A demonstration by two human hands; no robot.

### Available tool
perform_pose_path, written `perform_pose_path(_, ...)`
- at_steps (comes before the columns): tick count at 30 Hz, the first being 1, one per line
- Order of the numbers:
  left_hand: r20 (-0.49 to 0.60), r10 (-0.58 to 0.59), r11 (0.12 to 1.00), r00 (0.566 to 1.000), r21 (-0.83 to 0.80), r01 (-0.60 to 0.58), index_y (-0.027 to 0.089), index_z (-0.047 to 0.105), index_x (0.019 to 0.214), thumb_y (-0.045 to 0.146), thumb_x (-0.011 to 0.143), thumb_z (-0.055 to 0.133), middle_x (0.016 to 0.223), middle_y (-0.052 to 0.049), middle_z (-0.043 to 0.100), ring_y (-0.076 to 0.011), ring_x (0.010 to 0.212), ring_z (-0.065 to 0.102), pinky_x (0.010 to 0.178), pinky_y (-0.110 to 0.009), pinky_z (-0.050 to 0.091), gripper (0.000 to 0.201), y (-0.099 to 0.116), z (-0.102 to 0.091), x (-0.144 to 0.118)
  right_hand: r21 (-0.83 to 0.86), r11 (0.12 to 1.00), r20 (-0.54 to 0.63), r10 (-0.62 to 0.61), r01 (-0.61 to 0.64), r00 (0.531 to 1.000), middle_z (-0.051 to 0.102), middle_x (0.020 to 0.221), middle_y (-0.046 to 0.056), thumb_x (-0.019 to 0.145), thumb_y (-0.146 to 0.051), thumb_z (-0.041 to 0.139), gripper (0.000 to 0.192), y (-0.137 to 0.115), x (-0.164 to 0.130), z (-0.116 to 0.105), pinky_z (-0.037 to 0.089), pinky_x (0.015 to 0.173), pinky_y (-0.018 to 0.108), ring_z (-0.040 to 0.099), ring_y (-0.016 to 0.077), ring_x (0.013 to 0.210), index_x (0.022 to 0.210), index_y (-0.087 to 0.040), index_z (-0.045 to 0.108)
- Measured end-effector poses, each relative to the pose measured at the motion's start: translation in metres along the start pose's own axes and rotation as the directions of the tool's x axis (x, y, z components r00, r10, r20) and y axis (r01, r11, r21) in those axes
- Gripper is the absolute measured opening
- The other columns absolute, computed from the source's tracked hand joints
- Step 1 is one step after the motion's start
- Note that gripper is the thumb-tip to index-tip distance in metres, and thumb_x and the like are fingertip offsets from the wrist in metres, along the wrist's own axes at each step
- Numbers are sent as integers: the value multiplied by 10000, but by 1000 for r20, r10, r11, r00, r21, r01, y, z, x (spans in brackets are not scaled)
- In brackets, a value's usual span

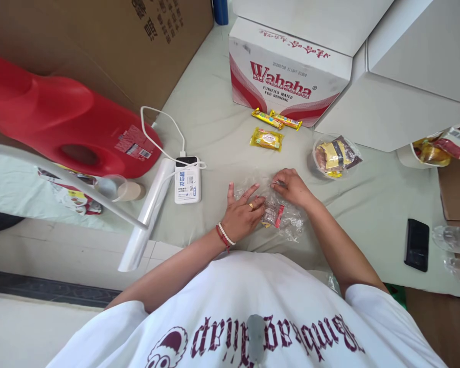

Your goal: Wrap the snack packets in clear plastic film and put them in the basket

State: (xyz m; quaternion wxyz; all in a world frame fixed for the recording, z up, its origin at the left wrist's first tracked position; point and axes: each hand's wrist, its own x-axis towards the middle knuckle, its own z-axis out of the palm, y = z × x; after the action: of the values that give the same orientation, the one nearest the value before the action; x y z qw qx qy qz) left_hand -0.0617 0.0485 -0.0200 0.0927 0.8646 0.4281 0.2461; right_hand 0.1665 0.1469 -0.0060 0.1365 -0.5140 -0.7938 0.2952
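Pale green cloth (214, 117) covers the work surface, a Wahaha carton (287, 76) at its far edge; near the middle lies a clear plastic bag (281, 214) — left hand (243, 212) presses it, fingers spread; right hand (291, 186) pinches its far edge; a power bank (187, 180) sits left.

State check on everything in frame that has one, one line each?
left hand: flat, pressing on the clear bag
right hand: pinching the bag's far edge
clear bag: lying flat, a snack packet inside
plastic cup: holds snack packets, no lid visible
power bank: cable plugged in
phone: screen dark, lying flat
red jug: lying on its side
Wahaha carton: closed
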Motion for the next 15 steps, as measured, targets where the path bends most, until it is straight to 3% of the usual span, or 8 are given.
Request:
perform_pose_path(2, -35, 12, 999, 999, 45, -10, 296, 744, 981, 231, 970, 607, 1381, -41, 702, -337, 1504, 436, 1212, -780, -34, 153, 1, 0, 0, 39, 999, 24, -32, 31, 999, 675, 961, 80, 965, -308, 591, 180, -13, -4, -7, 453, 826, 318, 592, 199, 856, 971, -180, 718)
perform_pose_path(5, -70, -21, 997, 997, 77, 27, 310, 751, 993, 255, 958, 631, 1471, -49, 636, -336, 1521, 405, 1228, -758, 11, 137, 4, 2, -1, 35, 997, 72, -66, 64, 995, 697, 943, 52, 1003, -289, 521, 224, -38, -25, -9, 439, 763, 282, 618, 184, 840, 1067, -206, 719)
perform_pose_path(9, -67, -122, 992, 990, -14, 122, 309, 777, 964, 287, 940, 652, 1434, -63, 643, -354, 1518, 386, 1218, -774, 48, 129, 1, 6, -7, -100, 992, 172, -55, 73, 984, 699, 1004, 67, 1026, -250, 441, 378, -65, -65, 20, 441, 707, 279, 627, 197, 840, 1322, -255, 677)
perform_pose_path(11, -37, -153, 978, 988, -150, 146, 301, 787, 924, 285, 930, 644, 1391, -72, 652, -343, 1504, 396, 1224, -723, 195, 144, -7, 9, -12, -179, 983, 169, -13, 43, 985, 688, 1050, 83, 1026, -247, 436, 455, -70, -80, 39, 440, 667, 281, 613, 205, 826, 1450, -274, 598)
perform_pose_path(13, -32, -199, 924, 979, -339, 177, 285, 781, 906, 271, 931, 609, 1326, -84, 663, -303, 1456, 454, 1174, -596, 394, 174, -19, 11, -17, -213, 977, 147, 15, 16, 989, 672, 1079, 86, 1020, -243, 449, 517, -70, -89, 52, 451, 669, 283, 601, 213, 839, 1528, -307, 521)
perform_pose_path(15, -60, -340, 841, 939, -466, 275, 259, 750, 959, 283, 958, 549, 1280, -100, 655, -261, 1355, 543, 1058, -479, 524, 202, -30, 13, -20, -208, 978, 141, 30, 0, 990, 655, 1061, 87, 1016, -233, 463, 531, -69, -93, 58, 460, 681, 290, 584, 221, 837, 1537, -328, 510)
